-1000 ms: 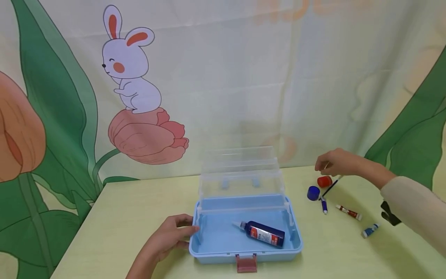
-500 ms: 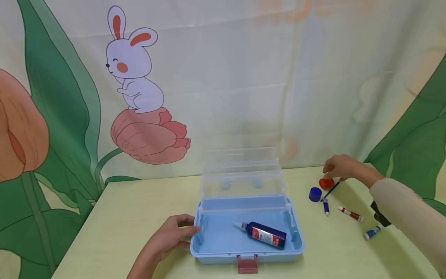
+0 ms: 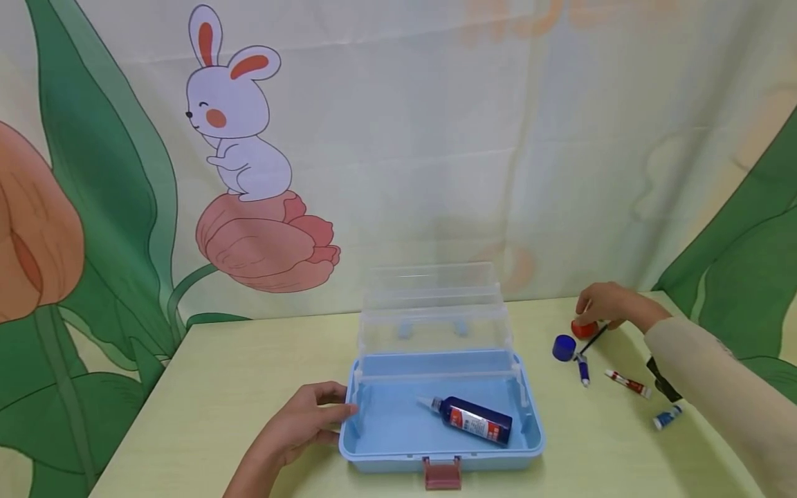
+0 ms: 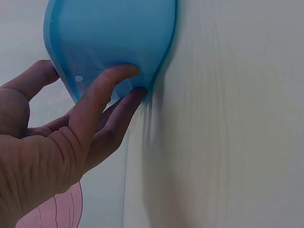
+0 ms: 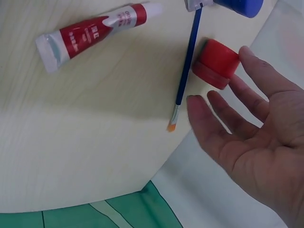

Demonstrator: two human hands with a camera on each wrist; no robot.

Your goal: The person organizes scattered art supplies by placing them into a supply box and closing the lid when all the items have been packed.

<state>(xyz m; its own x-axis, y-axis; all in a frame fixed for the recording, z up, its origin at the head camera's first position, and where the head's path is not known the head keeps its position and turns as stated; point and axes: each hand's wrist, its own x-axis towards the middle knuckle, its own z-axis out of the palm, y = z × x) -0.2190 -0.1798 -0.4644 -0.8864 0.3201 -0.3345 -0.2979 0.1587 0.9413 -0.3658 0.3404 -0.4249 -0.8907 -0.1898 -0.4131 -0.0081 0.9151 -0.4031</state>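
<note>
My left hand [image 3: 305,423] holds the left end of a light blue plastic box [image 3: 498,461]. Its thumb lies over the rim, and the other fingers reach around the outside wall. The clear lid [image 3: 432,325] is raised, and a dark blue squeeze bottle [image 3: 478,420] with a pointed nozzle lies inside. At the far right, my right hand [image 3: 613,303] has its thumb and fingers around a small red jar [image 5: 216,62]. A thin blue paintbrush [image 5: 187,59] lies beside the jar, just past the fingertips. A small blue jar [image 3: 564,348] stands close by.
Several small paint tubes lie right of the box: a purple one [image 3: 582,370], a red one [image 3: 627,383] and a blue one [image 3: 667,417]. A black object [image 3: 663,379] shows under the right sleeve. A printed cloth [image 3: 423,138] hangs behind the table.
My right hand has come down from above the red jar and moved slightly right, and its fingers now touch the jar. The left hand and box stay in place.
</note>
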